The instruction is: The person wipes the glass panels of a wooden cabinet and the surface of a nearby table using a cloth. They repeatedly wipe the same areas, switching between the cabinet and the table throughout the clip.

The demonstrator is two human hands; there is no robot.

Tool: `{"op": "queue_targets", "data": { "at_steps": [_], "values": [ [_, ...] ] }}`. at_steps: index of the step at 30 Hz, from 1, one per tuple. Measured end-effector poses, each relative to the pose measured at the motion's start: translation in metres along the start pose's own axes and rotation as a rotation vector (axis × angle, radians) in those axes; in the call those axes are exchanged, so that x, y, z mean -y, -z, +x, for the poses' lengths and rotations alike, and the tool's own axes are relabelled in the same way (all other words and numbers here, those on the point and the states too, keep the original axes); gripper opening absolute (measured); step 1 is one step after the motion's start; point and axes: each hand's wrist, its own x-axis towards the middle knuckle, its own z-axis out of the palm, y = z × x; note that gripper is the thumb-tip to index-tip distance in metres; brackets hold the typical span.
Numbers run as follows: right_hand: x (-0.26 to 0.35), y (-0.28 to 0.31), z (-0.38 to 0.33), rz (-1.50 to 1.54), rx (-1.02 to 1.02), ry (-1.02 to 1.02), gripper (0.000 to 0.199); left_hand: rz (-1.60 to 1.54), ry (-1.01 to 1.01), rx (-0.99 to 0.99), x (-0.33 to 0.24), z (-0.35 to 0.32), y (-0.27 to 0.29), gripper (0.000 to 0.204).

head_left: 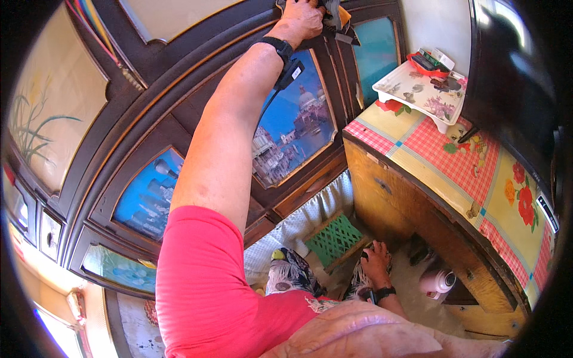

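Observation:
My left arm, in a red sleeve, stretches up across the dark wooden bed frame. At the upper edge my left hand (pixel 301 21) is closed on a grey, cloth-like thing (pixel 329 13), pressed against the top of the frame; its lower part is hidden by the fingers. A black band with a small box and cable (pixel 289 74) is on that wrist. Below, my right hand (pixel 376 265) lies over my knee in patterned trousers (pixel 361 280), fingers apart, with a dark band at its wrist.
Blue picture panels (pixel 292 131) fill the frame. On the right, a wooden cabinet (pixel 406 197) with a checked, flowered cover (pixel 456 152) bears a white tray (pixel 412 89) and a dark screen (pixel 507 77). A green lattice stool (pixel 334 238) and pink flask (pixel 439 280) stand low down.

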Motion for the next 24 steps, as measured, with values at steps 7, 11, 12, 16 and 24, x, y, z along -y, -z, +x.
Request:
{"op": "queue_targets", "data": {
  "at_steps": [7, 11, 12, 16, 24],
  "values": [
    [-0.004, -0.008, -0.004, -0.029, 0.011, -0.040, 0.040, 0.124, -0.003, -0.111, 0.024, -0.055, 0.013, 0.049],
    [-0.007, -0.011, -0.005, -0.042, -0.008, 0.022, 0.039, 0.216, 0.048, -0.104, 0.038, -0.097, 0.026, 0.047],
    [-0.006, -0.012, -0.006, -0.047, -0.015, 0.031, 0.039, 0.224, 0.049, -0.125, 0.041, -0.108, 0.029, 0.047],
    [-0.006, -0.017, -0.009, -0.058, -0.035, 0.026, 0.038, 0.185, 0.087, -0.143, 0.055, -0.152, 0.049, 0.048],
    [-0.010, -0.014, -0.017, -0.104, -0.112, 0.062, 0.038, 0.276, 0.216, 0.039, 0.069, -0.262, 0.101, 0.042]
  ]
}}
